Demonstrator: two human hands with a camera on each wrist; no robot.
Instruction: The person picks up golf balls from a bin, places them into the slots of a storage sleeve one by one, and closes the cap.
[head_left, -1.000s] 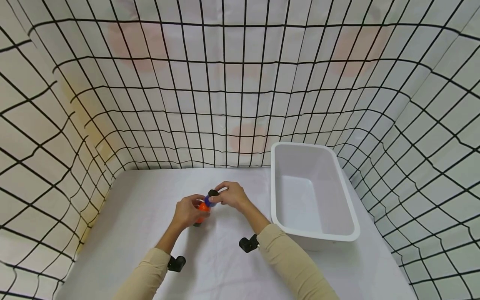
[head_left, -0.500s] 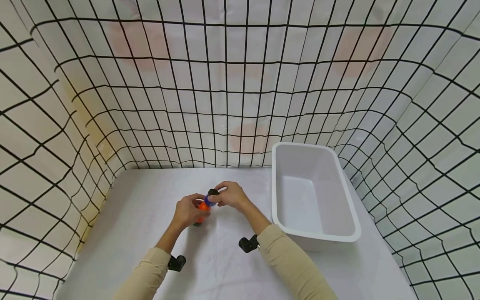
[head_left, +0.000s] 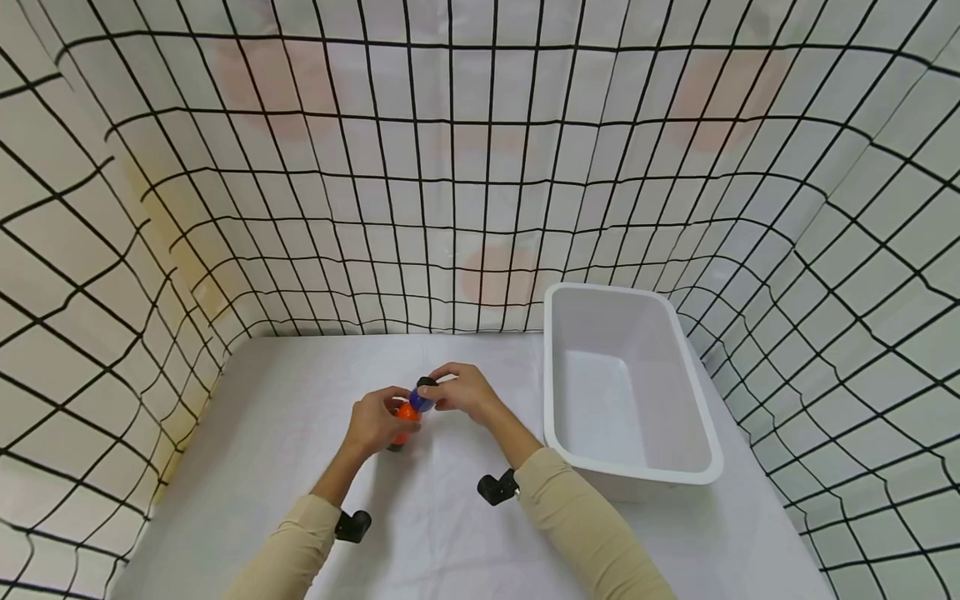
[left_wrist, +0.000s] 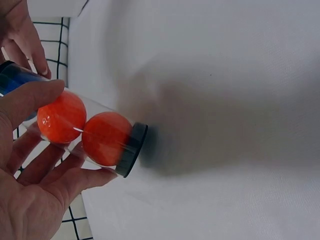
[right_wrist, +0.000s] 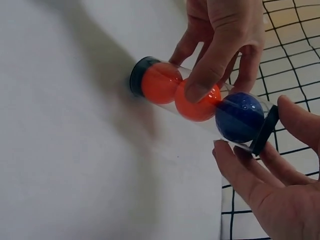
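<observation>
A clear tube (head_left: 407, 412) with a dark cap at each end is held slanted above the white cloth. Inside it sit two orange balls (left_wrist: 106, 139) and one blue ball (right_wrist: 240, 117) in a row. Around the tube's middle, by the orange balls, my left hand (head_left: 372, 423) grips with the thumb on top. My right hand (head_left: 467, 392) holds the blue-ball end, its thumb at the dark cap (right_wrist: 265, 130) and its fingers below. The other dark cap (left_wrist: 132, 150) faces down toward the cloth, and both caps are on the tube.
A white plastic bin (head_left: 557, 454) stands on the table to the right of my hands, with no object visible inside. Black netting (head_left: 480, 225) over pale walls surrounds the back and sides. White cloth (head_left: 300, 375) covers the table.
Both hands stay in nearly the same place on the tube. The right fingers shift slightly at the capped end, and the blue ball shows a little more.
</observation>
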